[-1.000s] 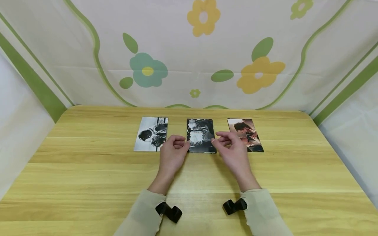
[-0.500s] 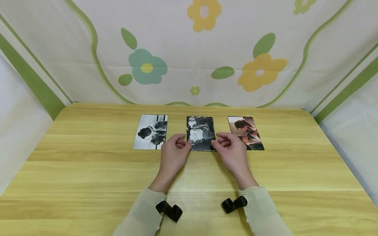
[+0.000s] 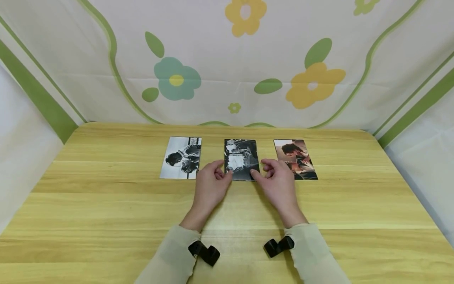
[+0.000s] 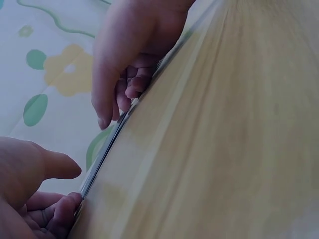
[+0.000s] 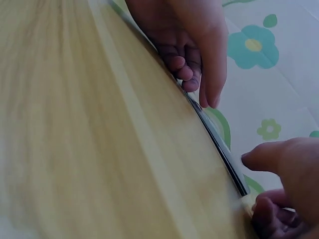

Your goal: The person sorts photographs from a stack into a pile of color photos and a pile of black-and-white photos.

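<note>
A black-and-white photo card (image 3: pixel 241 156) lies flat on the wooden table between both hands, with thin dark layers at its edge in the wrist views. My left hand (image 3: pixel 211 187) is at its near left corner, the thumb over the card and the other fingers loosely bent beside it. Mirroring that, my right hand (image 3: pixel 280 189) is at the near right corner. In the wrist views the left thumb (image 4: pixel 62 165) and right thumb (image 5: pixel 261 157) stand raised above the card, while bent fingers sit right at its side edges.
Another black-and-white photo card (image 3: pixel 182 156) lies to the left, and a colour photo card (image 3: pixel 296 152) to the right, partly covered by the right hand. The wooden table (image 3: pixel 106 213) ends at a flowered cloth backdrop (image 3: pixel 213 47). Black wrist mounts (image 3: pixel 203 253) sit at the sleeves.
Both thumbs have shifted inward, from the card's side edges to over its near corners. The middle card stays in place; the head view has tilted slightly.
</note>
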`<state>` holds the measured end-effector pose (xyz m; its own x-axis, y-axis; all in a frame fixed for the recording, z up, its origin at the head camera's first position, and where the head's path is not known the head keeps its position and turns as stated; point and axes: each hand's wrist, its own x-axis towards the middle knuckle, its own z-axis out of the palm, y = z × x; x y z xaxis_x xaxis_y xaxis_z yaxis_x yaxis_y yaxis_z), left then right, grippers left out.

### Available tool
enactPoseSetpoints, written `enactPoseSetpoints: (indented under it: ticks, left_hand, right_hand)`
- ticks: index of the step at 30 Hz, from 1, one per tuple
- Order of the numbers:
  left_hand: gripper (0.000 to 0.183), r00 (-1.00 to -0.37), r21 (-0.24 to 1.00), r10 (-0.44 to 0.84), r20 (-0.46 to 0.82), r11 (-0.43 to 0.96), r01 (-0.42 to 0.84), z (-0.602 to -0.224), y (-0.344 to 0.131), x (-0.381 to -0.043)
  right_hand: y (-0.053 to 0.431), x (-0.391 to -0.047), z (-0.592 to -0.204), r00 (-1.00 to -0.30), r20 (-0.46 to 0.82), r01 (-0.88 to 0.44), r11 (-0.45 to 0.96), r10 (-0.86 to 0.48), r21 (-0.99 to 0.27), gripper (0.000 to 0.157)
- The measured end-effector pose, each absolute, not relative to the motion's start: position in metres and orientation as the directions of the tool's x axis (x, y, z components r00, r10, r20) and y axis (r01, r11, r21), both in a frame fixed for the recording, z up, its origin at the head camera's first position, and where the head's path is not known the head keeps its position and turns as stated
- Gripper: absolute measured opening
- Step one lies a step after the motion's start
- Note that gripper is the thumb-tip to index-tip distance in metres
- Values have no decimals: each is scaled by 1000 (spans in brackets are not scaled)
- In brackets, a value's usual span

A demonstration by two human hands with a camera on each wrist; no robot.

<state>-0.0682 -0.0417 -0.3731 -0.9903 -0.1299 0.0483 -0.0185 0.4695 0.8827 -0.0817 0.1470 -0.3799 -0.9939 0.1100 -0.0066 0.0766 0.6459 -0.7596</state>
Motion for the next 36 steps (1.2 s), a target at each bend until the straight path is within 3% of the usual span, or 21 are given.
enactPoseSetpoints:
  ticks: [6, 36]
  left_hand:
    - [47, -993, 847, -99, 59, 531, -2, -375, -41, -68]
    - [40, -984, 899, -159, 77, 439, 0, -377, -39, -67]
  right_hand:
    - [142, -80, -379, -997, -43, 77, 736, 65, -673, 67]
    - [139, -77, -383, -992, 18, 70, 652, 128, -755, 55]
